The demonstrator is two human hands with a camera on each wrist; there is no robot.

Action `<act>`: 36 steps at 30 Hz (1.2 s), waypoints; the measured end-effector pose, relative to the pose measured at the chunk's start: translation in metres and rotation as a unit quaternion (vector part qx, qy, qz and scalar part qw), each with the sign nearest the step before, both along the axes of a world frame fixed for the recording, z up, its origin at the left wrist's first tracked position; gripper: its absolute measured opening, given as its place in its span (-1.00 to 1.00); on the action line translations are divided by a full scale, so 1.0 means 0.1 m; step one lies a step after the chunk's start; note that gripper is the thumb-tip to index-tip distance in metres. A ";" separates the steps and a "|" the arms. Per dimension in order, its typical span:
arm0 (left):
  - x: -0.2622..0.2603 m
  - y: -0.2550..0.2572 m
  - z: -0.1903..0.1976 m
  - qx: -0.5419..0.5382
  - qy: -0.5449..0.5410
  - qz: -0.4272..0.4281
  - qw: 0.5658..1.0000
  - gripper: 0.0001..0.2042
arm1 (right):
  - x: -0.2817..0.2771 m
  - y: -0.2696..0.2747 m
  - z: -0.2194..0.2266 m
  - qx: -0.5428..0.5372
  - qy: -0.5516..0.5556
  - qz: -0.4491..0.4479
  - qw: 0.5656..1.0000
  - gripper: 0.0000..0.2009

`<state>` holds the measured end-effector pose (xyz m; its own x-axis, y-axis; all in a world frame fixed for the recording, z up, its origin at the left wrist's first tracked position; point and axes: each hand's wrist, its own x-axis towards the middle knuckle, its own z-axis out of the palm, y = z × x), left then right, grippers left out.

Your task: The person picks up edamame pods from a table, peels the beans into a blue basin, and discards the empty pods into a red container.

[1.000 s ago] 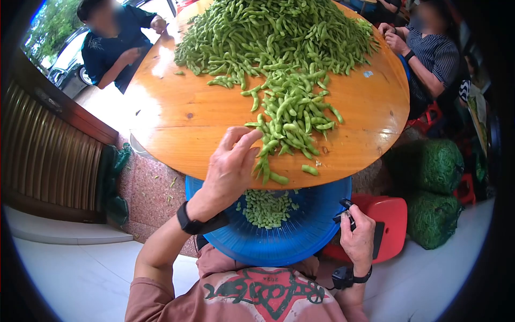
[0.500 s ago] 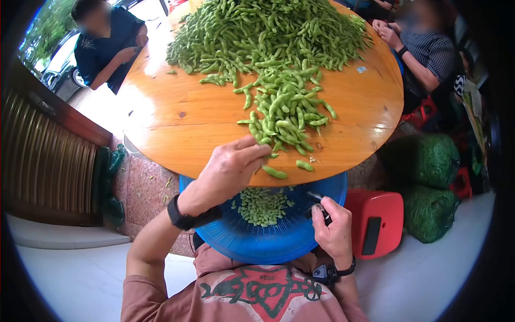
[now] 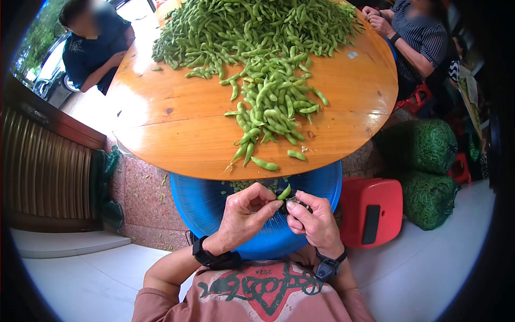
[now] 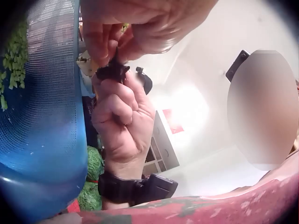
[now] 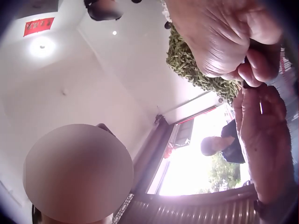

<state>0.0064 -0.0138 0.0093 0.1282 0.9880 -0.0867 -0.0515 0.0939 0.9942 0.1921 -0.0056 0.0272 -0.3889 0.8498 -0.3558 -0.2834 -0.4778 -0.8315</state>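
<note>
Over the blue basin [image 3: 188, 201], my two hands meet fingertip to fingertip. The left hand [image 3: 244, 214] pinches a green edamame pod [image 3: 285, 192] between thumb and fingers. Against it, the right hand [image 3: 316, 222] grips a small black tool [image 4: 113, 72], with the thumb laid along it; its exact kind is hidden by the fingers. Shelled green beans [image 3: 236, 185] lie in the basin, partly covered by the left hand. Loose pods [image 3: 273, 115] trail across the wooden table [image 3: 177, 145] from a big heap [image 3: 257, 29] at the far side.
Two people sit at the table, one person [image 3: 88, 48] at left and another person [image 3: 418, 40] at right. A red stool [image 3: 389, 214] stands right of the basin. Beyond it are filled green net bags [image 3: 429, 198]. The table's near edge overhangs the basin.
My left hand has left the pods at the table's near edge with one pod and come down over the basin. The right hand has moved left with the black tool to meet it.
</note>
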 end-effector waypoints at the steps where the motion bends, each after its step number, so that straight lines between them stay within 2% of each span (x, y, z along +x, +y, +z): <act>1: 0.00 0.00 0.01 -0.004 -0.007 0.008 1.000 -0.89 | -0.01 0.00 -0.02 -0.010 0.007 -0.002 1.000 -0.87; 10: -0.02 -0.03 0.00 0.053 0.072 -0.012 0.996 -0.89 | 0.04 0.01 -0.05 -0.013 0.036 0.008 0.999 -0.89; 17: -0.01 -0.04 -0.04 0.034 0.030 -0.002 0.999 -0.87 | 0.05 0.01 -0.08 0.016 0.030 0.024 0.999 -0.92; 19: -0.04 -0.04 -0.04 -0.073 -0.120 -0.039 0.989 -0.86 | 0.06 0.01 -0.10 0.009 0.054 0.022 0.998 -0.92; 20: -0.05 -0.02 -0.03 -0.073 -0.120 -0.039 0.989 -0.86 | 0.07 0.01 -0.10 0.002 0.078 0.019 0.997 -0.93; 21: -0.07 0.02 -0.01 -0.142 -0.246 -0.081 0.955 -0.84 | 0.09 0.03 -0.10 0.003 0.078 0.019 0.997 -0.93; 22: -0.08 0.04 0.00 -0.207 -0.366 -0.122 0.899 -0.82 | 0.11 0.05 -0.10 -0.056 0.146 0.037 0.987 -0.95; 23: -0.09 0.04 -0.10 -0.203 -0.417 -0.160 0.871 -0.78 | 0.14 0.07 -0.09 -0.114 0.211 0.055 0.969 -0.95; 24: -0.10 0.05 -0.09 -0.203 -0.417 -0.160 0.871 -0.78 | 0.16 0.07 -0.08 -0.114 0.211 0.055 0.969 -0.95; 27: -0.13 0.11 -0.01 -0.228 -0.390 -0.191 0.871 -0.76 | 0.15 0.08 -0.03 -0.122 0.183 0.079 0.972 -0.92; 28: -0.13 0.14 -0.01 -0.174 -0.267 -0.185 0.930 -0.76 | 0.11 0.06 -0.04 -0.020 0.040 0.066 0.997 -0.92; 29: -0.13 0.15 -0.02 -0.117 -0.139 -0.176 0.967 -0.76 | 0.08 0.03 -0.05 0.081 -0.105 0.051 0.990 -0.91; 30: -0.12 0.16 -0.03 -0.119 -0.140 -0.176 0.967 -0.76 | 0.05 0.01 -0.07 0.080 -0.106 0.051 0.990 -0.91; 32: -0.11 0.16 -0.01 -0.046 0.065 -0.161 0.984 -0.81 | 0.00 -0.01 -0.11 0.249 -0.219 0.030 0.943 -0.93; 33: -0.09 0.17 0.12 -0.003 0.143 -0.152 0.978 -0.83 | 0.02 0.01 -0.07 0.213 -0.212 0.040 0.953 -0.94; 34: -0.10 0.18 0.15 -0.004 0.142 -0.152 0.978 -0.83 | 0.04 0.02 -0.08 0.212 -0.213 0.040 0.953 -0.94; 36: -0.14 0.17 0.18 0.055 0.218 -0.177 0.958 -0.76 | 0.07 0.02 -0.10 0.141 -0.210 0.056 0.966 -0.94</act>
